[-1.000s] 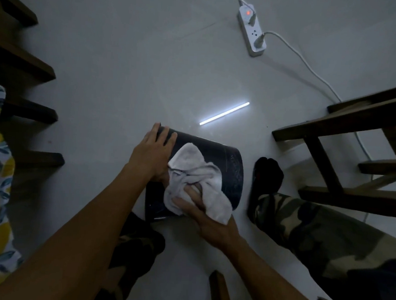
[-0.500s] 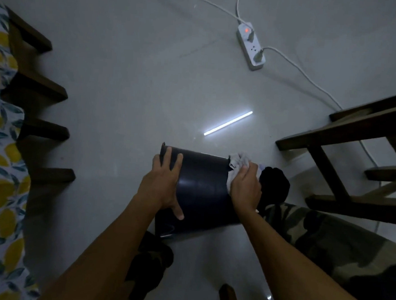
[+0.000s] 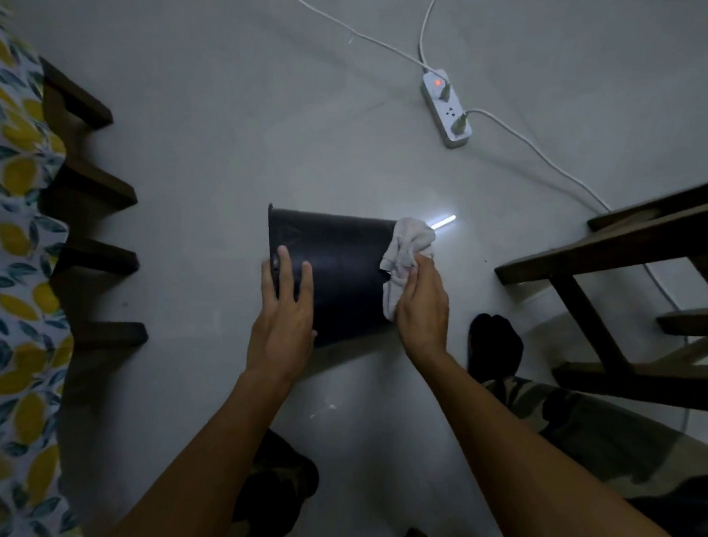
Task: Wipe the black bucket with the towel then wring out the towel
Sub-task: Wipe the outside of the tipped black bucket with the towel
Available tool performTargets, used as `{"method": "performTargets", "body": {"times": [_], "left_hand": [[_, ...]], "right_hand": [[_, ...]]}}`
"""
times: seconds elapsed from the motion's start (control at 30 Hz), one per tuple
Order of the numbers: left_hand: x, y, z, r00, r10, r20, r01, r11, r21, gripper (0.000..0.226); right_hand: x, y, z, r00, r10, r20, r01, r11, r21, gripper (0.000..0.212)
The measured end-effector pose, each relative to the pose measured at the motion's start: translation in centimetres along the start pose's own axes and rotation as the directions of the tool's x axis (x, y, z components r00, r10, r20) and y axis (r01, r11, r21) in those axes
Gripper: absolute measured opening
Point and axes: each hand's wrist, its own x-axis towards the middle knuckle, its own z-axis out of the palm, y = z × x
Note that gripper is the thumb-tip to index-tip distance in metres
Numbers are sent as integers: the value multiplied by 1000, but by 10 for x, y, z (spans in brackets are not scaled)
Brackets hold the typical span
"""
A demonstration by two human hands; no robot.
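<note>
Now towel (image 3: 407, 257) higher on the black bucket (image 3: 335, 275) end, right hand (image 3: 422, 311) fingers pressing it, left hand (image 3: 283, 326) flat, released.

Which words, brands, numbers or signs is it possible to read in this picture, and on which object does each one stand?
None can be read.
black bucket: faint mark near the rim, too dim to read.
power strip: only a red light; any print is too small.

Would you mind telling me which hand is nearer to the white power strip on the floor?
Right. The right hand presses the towel against the bucket's end below the power strip; the left hand rests farther off at the opposite end.
</note>
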Motion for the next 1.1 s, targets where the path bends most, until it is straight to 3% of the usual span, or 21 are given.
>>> {"method": "performTargets", "body": {"times": [0.1,0.2,0.33,0.47,0.6,0.77,0.93,1.1], "left_hand": [[-17,4,6,998,-50,-35,48,998,-50,93],[-29,8,4,990,-71,-120,73,997,9,85],[-24,10,-8,988,-128,-91,138,984,117,111],[-2,7,-5,996,-88,1,87,990,110,146],[10,-2,11,987,-145,70,141,989,52,148],[0,-5,31,985,-119,123,117,993,25,152],[7,-17,36,991,-92,95,88,995,53,151],[6,-16,38,988,-101,118,94,994,62,152]], "right_hand": [[-24,5,-11,985,-158,69,162,985,-61,32],[-46,34,-16,914,-377,149,404,879,-253,43],[-79,65,-22,811,-555,182,585,765,-270,42],[-99,53,-30,718,-647,257,696,670,-258,38],[-92,44,-18,607,-694,387,792,490,-363,37],[-69,51,8,618,-587,523,786,441,-434,48],[-61,47,25,617,-582,530,782,378,-495,53],[-50,24,48,677,-548,491,729,413,-546,54]]}}
